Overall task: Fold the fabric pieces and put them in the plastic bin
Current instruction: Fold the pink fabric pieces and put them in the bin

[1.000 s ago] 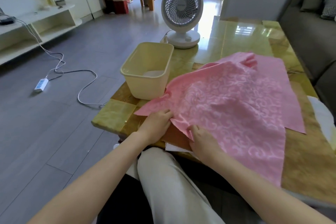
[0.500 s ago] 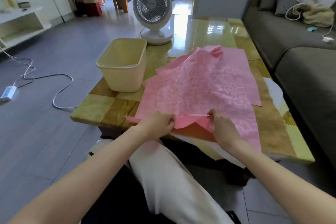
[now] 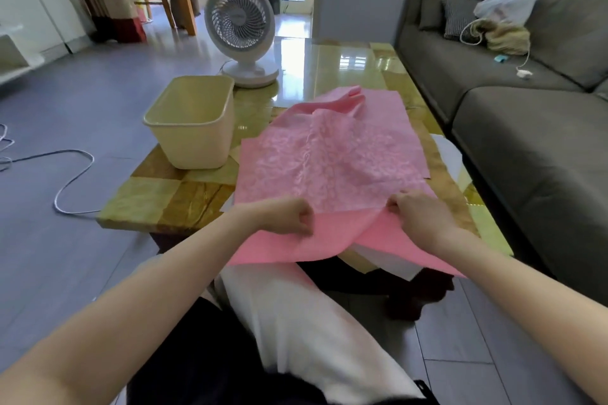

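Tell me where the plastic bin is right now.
In the head view the plastic bin stands on the table's left side, near the white fan, left of the pink fabric.

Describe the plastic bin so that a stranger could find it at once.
Start at the glossy yellow-brown table beside the grey sofa. Near its left edge, in front of the white fan and left of the pink fabric, stands the plastic bin. It is the only pale yellow, open-topped tub there.

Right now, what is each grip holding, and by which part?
Both pinch the pink patterned fabric sheet along the near edge of its patterned layer: the left grip toward that edge's left, the right grip toward its right.
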Tool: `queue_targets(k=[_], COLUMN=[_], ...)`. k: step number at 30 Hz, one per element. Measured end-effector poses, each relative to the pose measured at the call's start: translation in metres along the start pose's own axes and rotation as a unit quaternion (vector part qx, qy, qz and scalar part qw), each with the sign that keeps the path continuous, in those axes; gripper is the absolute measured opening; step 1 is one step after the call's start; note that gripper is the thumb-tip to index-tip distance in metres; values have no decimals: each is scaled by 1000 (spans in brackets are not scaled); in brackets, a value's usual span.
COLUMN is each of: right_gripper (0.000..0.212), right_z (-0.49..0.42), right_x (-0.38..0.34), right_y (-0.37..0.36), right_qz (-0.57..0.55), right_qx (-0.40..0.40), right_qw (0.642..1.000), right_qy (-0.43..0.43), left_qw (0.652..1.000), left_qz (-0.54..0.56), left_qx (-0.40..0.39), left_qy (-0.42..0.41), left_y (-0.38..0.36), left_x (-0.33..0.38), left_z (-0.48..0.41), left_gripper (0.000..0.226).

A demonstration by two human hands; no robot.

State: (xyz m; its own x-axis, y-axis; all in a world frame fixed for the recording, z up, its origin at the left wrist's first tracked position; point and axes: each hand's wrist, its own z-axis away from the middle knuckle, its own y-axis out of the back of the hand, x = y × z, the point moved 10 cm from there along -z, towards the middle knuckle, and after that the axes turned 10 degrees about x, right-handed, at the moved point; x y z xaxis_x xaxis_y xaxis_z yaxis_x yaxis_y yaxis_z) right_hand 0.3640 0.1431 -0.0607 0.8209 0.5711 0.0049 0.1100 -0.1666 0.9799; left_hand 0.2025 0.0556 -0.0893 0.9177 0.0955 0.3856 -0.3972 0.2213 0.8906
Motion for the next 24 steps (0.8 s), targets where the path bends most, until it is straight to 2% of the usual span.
queue_targets(k=[3,7,10,12,15,20,24], right_gripper=[29,25,25,27,39,35,67], right_z=[-34,-89,-123,-142,-168,-202,-205], right_x=[-2,-11,-19,-22,-20,-29,-47], right_y=[14,27,37,40,35,8,-18], right_qz=[-26,-86,-95,-100,-108,-173,-193], right_qx=[9,52,94,112,128,80,38], right_qw=[999,993,989,987,983,980,980], right_qy=[-30,-59,-59,-62,-75,-57,-10], left_qw=[993,951,927,918,921,919,941], left_qz=[-51,-177,-192,-194,-138,-41,32], left_qx=[100,249,301,320,325,349,299], left_qy=[20,56,114,132,163,177,154], left_y=[43,102,130,141,152,157,128], left_x=[-15,-28,-44,-52,-71,-92,-97], left_z=[-15,-35,-50,-62,-81,-104,-122], left_gripper=[12,21,24,27,29,30,53])
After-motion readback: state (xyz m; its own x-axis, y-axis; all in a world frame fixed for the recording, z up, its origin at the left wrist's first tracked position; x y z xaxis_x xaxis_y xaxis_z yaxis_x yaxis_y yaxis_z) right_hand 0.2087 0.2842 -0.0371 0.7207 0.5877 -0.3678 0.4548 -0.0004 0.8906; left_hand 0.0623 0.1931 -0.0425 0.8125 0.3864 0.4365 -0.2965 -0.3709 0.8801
